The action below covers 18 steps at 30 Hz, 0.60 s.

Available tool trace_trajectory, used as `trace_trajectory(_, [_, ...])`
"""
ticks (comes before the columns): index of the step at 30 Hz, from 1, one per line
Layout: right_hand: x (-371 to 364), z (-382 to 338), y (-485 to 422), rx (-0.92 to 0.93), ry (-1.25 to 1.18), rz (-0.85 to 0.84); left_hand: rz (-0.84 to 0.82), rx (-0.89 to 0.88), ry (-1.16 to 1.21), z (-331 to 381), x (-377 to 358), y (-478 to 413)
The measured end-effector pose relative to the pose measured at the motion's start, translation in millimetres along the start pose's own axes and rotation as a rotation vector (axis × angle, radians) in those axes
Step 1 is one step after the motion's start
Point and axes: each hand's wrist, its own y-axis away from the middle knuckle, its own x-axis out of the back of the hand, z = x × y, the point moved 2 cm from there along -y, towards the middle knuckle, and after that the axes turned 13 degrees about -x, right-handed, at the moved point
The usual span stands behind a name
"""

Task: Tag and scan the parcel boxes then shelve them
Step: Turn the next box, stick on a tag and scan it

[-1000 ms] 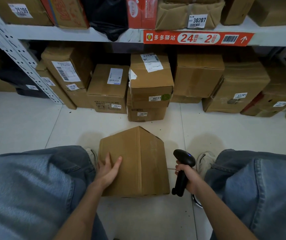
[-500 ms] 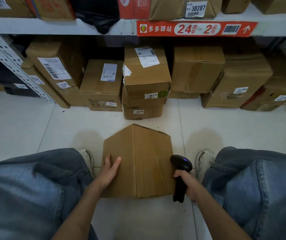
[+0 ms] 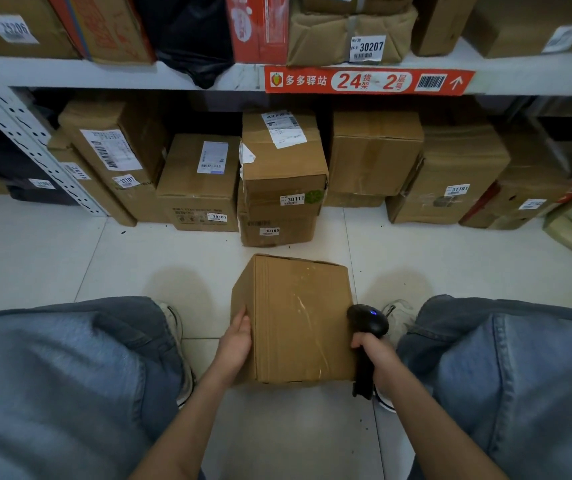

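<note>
now the box sits flat on the floor between the knees, turned so its wide side faces up, not its corner. left hand presses flat on its left side, grip open. right hand squeezes the scanner, now touching the box's right edge.

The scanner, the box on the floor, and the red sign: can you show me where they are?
scanner (image 3: 369, 320), head view, on its black head.
box on the floor (image 3: 298, 317), head view, middle of its top face.
red sign (image 3: 369, 81), head view, by the number 24.
</note>
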Motion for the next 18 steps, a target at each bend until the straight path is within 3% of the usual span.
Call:
trace_trajectory(11, [-8.0,5.2,23.6,0.045,0.082,-0.023,-0.003,0.019,0.053,4.0,11.1,19.9])
trace_trajectory(18, [-11.3,9.1,22.0,0.056,0.101,-0.012,-0.168,-0.107,-0.158,13.8,1.8,36.6])
